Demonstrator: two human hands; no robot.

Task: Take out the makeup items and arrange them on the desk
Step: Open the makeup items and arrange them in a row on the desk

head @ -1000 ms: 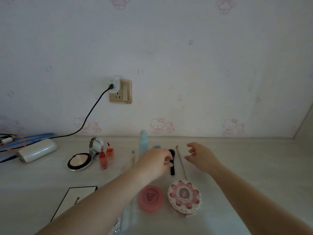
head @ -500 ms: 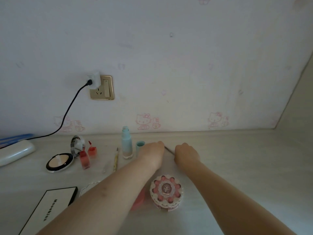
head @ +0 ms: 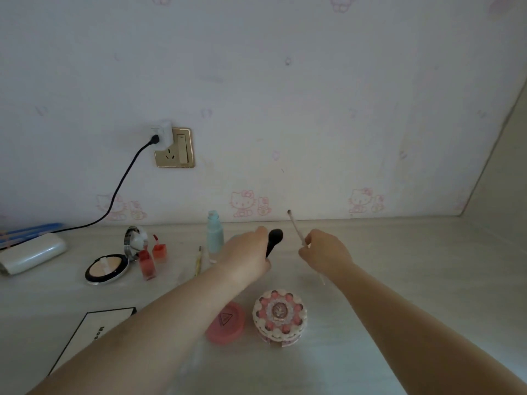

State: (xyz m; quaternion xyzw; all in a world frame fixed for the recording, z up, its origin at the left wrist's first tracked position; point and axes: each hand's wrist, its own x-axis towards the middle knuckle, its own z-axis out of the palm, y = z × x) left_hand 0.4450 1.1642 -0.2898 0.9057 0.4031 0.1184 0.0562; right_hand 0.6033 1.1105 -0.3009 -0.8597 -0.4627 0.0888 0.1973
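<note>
Item: black brush [head: 274, 240], centre of frame, gripped by its handle in the left hand [head: 245, 256], bristle head raised and clear of the desk [head: 399, 280]. Judged light, stiff-handled, soft-tipped; best held mid-handle.

Item: thin pale brush [head: 296, 229], just right of centre, pinched low on the shaft by the right hand [head: 325, 252], tip tilted upward. Judged very light, slender and apt to roll when laid down.
</note>
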